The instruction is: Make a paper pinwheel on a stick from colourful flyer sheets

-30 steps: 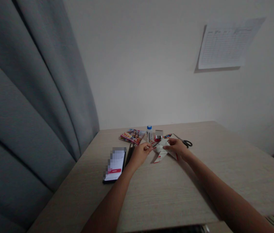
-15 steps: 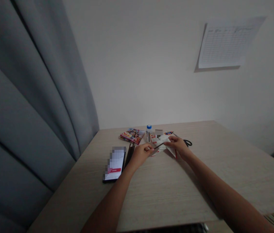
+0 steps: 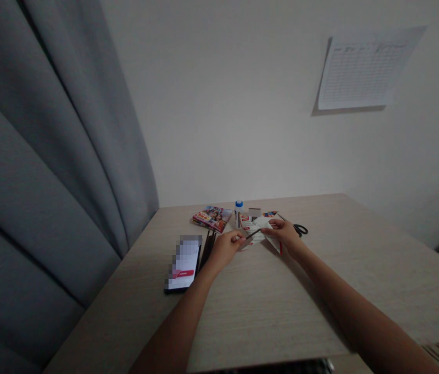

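Observation:
My left hand (image 3: 226,247) pinches one end of a thin dark strip (image 3: 254,234). At the strip's other end, the fingers of my right hand (image 3: 285,235) close on it. Under and behind the strip lies a white printed sheet (image 3: 247,222) with red marks, partly covered by my hands. A pale folded piece of paper with a red edge (image 3: 276,244) shows below my right fingers; whether they also touch it I cannot tell. Several more dark strips (image 3: 208,245) lie on the table just left of my left hand.
A phone (image 3: 185,264) with a lit screen lies left of my left forearm. Farther back are colourful booklets (image 3: 214,217), a blue-capped bottle (image 3: 238,206) and a small box (image 3: 254,212). Black-handled scissors (image 3: 300,229) lie beyond my right hand. A grey curtain (image 3: 67,156) borders the left.
My right hand and its end of the strip have shifted very slightly left. My left hand has barely moved, and both keep their hold.

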`<action>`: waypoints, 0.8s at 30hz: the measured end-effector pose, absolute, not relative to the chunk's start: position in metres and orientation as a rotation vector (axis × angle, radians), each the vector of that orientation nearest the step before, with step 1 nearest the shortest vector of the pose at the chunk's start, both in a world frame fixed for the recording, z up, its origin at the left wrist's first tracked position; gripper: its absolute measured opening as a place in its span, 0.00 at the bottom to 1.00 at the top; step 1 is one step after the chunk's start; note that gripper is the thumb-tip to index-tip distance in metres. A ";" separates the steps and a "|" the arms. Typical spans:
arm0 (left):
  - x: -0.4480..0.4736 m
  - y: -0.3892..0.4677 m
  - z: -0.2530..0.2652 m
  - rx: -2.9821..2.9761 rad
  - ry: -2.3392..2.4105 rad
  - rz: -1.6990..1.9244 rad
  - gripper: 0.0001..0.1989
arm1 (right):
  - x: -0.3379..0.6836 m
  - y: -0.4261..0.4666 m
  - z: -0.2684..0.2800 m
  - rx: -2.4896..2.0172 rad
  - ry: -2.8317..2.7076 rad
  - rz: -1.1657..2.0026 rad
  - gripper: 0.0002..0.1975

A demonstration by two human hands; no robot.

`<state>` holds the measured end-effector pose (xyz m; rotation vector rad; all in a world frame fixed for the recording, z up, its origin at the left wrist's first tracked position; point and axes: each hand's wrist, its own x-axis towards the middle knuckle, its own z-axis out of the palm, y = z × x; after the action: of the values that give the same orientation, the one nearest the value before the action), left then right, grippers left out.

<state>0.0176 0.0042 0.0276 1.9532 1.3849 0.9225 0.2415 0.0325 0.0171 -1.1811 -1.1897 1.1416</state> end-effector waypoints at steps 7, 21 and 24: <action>0.017 0.005 0.025 1.957 1.324 0.936 0.09 | 0.242 0.031 0.016 -1.187 -1.222 1.182 0.23; 0.017 0.001 0.033 1.985 1.412 0.905 0.09 | 0.241 0.028 0.021 -1.140 -1.205 1.261 0.23; 0.017 0.001 0.032 1.998 1.427 0.892 0.09 | 0.241 0.028 0.022 -1.138 -1.216 1.286 0.22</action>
<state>0.0171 0.0013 0.0323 1.9984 1.4274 0.8917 0.2407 0.0280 0.0217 -1.1380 -1.2160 1.2863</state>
